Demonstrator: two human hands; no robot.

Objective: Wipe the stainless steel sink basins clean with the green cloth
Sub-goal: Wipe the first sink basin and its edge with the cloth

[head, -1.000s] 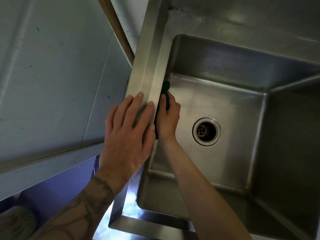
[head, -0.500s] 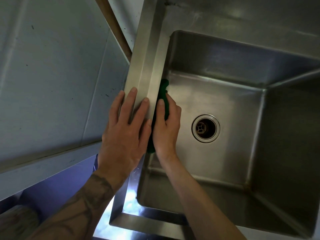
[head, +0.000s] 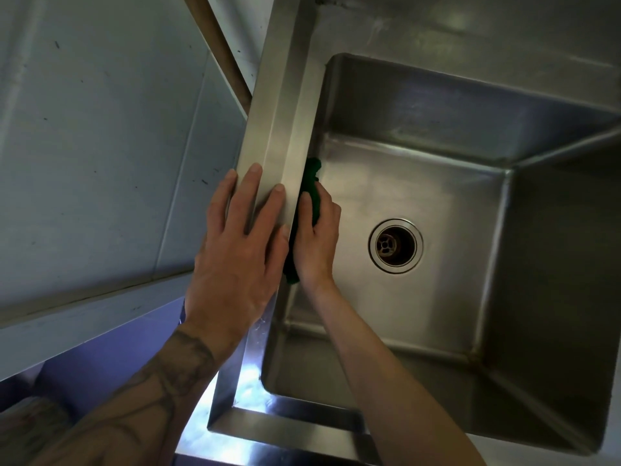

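Green cloth (head: 312,176) under right hand (head: 317,240)

R hand (head: 316,240) grips green cloth (head: 312,181), pressed vs left wall of basin (head: 420,183); L hand (head: 240,250) flat on sink rim (head: 279,95).

L hand (head: 242,250) bare, L forearm (head: 161,391) w/ dark tattoo, R hand (head: 317,243), R forearm (head: 386,364) bare
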